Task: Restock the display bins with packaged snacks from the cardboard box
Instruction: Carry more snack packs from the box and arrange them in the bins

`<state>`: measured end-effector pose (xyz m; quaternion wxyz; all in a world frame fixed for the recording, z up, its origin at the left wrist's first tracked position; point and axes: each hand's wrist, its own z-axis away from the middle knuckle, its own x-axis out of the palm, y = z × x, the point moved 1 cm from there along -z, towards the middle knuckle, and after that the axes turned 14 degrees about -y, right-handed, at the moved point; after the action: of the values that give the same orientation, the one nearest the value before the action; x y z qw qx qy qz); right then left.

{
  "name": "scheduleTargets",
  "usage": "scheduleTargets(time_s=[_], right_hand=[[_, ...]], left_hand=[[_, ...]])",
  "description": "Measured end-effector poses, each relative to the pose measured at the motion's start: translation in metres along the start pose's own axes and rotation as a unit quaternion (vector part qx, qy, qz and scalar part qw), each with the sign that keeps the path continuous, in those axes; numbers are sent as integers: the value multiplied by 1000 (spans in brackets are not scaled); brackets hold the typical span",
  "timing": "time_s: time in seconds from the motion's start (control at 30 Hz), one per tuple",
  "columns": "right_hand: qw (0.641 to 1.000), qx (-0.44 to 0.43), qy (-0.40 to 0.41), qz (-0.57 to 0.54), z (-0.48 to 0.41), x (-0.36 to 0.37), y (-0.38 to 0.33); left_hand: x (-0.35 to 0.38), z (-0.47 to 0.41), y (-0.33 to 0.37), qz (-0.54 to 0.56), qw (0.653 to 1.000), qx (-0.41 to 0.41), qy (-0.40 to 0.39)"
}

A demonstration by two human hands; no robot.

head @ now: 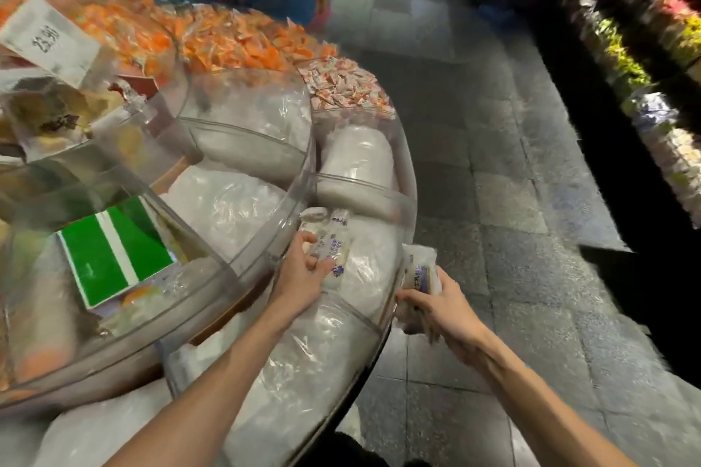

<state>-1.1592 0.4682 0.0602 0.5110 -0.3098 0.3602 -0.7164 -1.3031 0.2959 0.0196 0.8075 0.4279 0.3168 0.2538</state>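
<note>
Inside the round clear plastic display bin point(407, 178), the left hand point(299, 275) clasps white snack packets point(330, 239); just outside its rim, the right hand point(442, 309) grips another white packet point(419, 269).

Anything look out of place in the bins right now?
Yes: a green and white box lies tilted inside a clear bin left of the left hand, among loose packets. The price card also sits askew.
</note>
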Motion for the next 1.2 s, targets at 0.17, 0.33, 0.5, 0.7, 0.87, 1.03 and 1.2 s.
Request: scheduleTargets(time_s=[0.17, 0.33, 0.5, 0.7, 0.87, 1.03, 1.2], right_hand=[[997, 17, -57, 57, -44, -27, -32], [990, 46, -105, 88, -97, -59, -47], [974, 69, -172, 134, -155, -92, -71], [933, 108, -291, 184, -205, -115, -96], [893, 143, -378, 199, -218, -122, -115], [881, 145, -397, 215, -243, -131, -118], [867, 123, -422, 235, -245, -115, -125]], left_hand=[[5, -41, 5, -139, 988, -49, 37], [34, -80, 9, -167, 981, -78, 56], [57, -123, 32, -235, 965, -82, 84], [67, -163, 30, -434, 889, -126, 74], [73, -171, 23, -489, 859, -137, 68], [71, -172, 25, -506, 850, -140, 47], [66, -149, 59, -109, 974, -116, 161]])
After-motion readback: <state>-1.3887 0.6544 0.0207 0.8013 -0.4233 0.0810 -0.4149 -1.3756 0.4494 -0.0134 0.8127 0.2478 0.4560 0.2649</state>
